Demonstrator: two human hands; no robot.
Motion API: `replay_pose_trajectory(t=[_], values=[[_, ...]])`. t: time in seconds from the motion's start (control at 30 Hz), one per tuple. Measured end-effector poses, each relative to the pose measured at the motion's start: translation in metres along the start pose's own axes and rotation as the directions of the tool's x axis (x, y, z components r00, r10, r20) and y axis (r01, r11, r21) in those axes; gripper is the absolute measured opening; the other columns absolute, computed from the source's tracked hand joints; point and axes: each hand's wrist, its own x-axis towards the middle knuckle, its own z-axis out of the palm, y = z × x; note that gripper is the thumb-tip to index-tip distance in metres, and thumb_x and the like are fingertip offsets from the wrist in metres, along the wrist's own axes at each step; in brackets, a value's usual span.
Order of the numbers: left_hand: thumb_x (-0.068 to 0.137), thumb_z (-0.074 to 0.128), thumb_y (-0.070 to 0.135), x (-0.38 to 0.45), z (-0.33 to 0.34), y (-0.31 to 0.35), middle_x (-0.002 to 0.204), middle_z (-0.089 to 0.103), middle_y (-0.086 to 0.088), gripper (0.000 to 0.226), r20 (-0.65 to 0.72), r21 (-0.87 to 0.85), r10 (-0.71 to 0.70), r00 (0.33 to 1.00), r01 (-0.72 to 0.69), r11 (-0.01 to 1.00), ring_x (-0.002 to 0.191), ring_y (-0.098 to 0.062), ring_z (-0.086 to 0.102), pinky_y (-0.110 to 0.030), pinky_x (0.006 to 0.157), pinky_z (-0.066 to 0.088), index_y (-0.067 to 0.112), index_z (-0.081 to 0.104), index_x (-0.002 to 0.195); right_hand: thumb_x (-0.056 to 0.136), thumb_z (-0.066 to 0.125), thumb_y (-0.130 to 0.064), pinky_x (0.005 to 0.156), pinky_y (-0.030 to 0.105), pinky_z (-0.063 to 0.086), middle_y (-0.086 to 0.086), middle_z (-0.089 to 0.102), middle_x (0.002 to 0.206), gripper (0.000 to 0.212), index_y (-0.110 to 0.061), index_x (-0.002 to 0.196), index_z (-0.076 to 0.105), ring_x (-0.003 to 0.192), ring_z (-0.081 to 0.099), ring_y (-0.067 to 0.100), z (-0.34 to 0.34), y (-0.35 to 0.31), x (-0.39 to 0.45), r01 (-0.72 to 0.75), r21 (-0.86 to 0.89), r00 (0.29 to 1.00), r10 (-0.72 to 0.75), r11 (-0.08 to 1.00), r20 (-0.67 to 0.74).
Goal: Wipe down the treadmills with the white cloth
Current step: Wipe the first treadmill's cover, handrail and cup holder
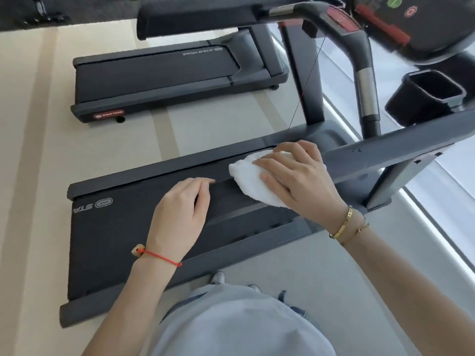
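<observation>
Here, right hand [298, 181] presses the bunched white terry cloth [253, 182] with spread fingers onto the near dark grey side handrail [218, 179] of the closest treadmill. Left hand [180, 214] rests on the rail beside it, fingers loosely bent, holding nothing. Risk: cloth slides off the narrow rail onto the black belt [110, 240]. Open rail leftward; upright post [385, 186] blocks right.

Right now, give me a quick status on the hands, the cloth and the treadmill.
Right hand pressing white cloth on near treadmill. Left hand empty, fingers loosely curled above the deck. Nothing in the way.
</observation>
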Motion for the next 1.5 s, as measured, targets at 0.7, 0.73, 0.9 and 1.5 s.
replay_pose_trajectory(t=[0.7, 0.73, 0.9, 1.5], values=[[0.105, 0.038, 0.019, -0.017, 0.029, 0.037, 0.117, 0.069, 0.0, 0.033, -0.254, 0.079, -0.242, 0.936, 0.269, 0.96, 0.111, -0.017, 0.063, -0.029, 0.097, 0.048, 0.012, 0.067, 0.119, 0.1, 0.013, -0.047, 0.074, 0.037, 0.043, -0.001, 0.06, 0.083, 0.055, -0.019, 0.111, 0.059, 0.076, 0.056, 0.026, 0.0, 0.05, -0.003, 0.061, 0.118, 0.975, -0.085, 0.991, 0.203], [0.105, 0.038, 0.019, -0.017, 0.029, 0.037, 0.117, 0.069, 0.0, 0.033, -0.256, 0.081, -0.243, 0.936, 0.271, 0.959, 0.11, -0.017, 0.063, -0.029, 0.097, 0.048, 0.012, 0.067, 0.119, 0.098, 0.01, -0.052, 0.071, 0.037, 0.043, -0.001, 0.058, 0.078, 0.058, -0.021, 0.109, 0.057, 0.072, 0.054, 0.025, 0.001, 0.049, 0.0, 0.047, 0.088, 0.972, -0.066, 0.995, 0.226], [0.104, 0.039, 0.015, -0.015, 0.03, 0.035, 0.117, 0.07, 0.0, 0.032, -0.262, 0.077, -0.237, 0.936, 0.265, 0.961, 0.111, -0.018, 0.063, -0.031, 0.097, 0.048, 0.01, 0.068, 0.118, 0.096, 0.005, -0.054, 0.063, 0.036, 0.04, 0.0, 0.055, 0.076, 0.059, -0.023, 0.114, 0.052, 0.068, 0.053, 0.026, 0.009, 0.006, 0.023, 0.112, 0.077, 0.95, -0.129, 0.991, 0.285], [0.1, 0.05, 0.01, -0.018, 0.023, 0.035, 0.092, 0.068, 0.011, 0.025, -0.288, -0.175, -0.297, 0.911, 0.255, 0.951, 0.059, 0.012, 0.051, -0.003, 0.058, 0.034, 0.013, 0.069, 0.116, 0.101, 0.014, -0.05, 0.062, 0.034, 0.04, -0.002, 0.054, 0.076, 0.048, -0.023, 0.112, 0.053, 0.067, 0.053, 0.023, 0.014, -0.009, 0.033, 0.171, 0.113, 0.936, -0.197, 0.979, 0.291]])
